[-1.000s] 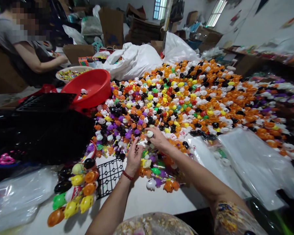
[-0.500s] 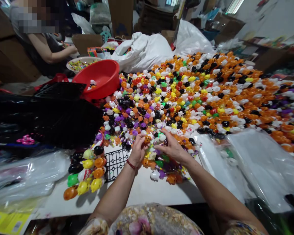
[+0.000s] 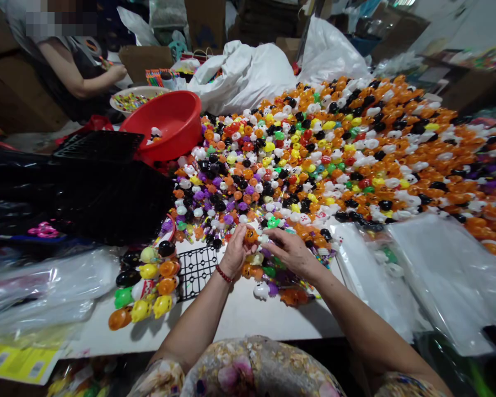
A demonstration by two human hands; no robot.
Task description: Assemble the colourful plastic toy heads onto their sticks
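Observation:
My left hand (image 3: pixel 236 255), a beaded bracelet at its wrist, is closed on an orange pumpkin toy (image 3: pixel 251 236) with a black face. Close on its right is my right hand (image 3: pixel 292 251); its fingers are bent together at a small pale piece beside the pumpkin, too small to name. Below both hands lies a small heap of toys, among them a white ghost-like one (image 3: pixel 262 290) and an orange one (image 3: pixel 293 297). Left of my left wrist, a black grid tray (image 3: pixel 196 270) rests on the white table (image 3: pixel 248 325), with rows of coloured toys (image 3: pixel 149 286) on its left part.
A large pile of small toys (image 3: pixel 334 149) covers the table's far side. Behind it are a red basin (image 3: pixel 169 127) and white sacks (image 3: pixel 252 74). Clear plastic bags (image 3: pixel 442 275) lie at right, more bags (image 3: pixel 53 286) at left. A co-worker's arm (image 3: pixel 78 77) shows at far left.
My right hand has come closer to my left, its fingers drawing in from a wider spread. A green-and-white toy near its fingertips is no longer between the hands. The view has shifted slightly.

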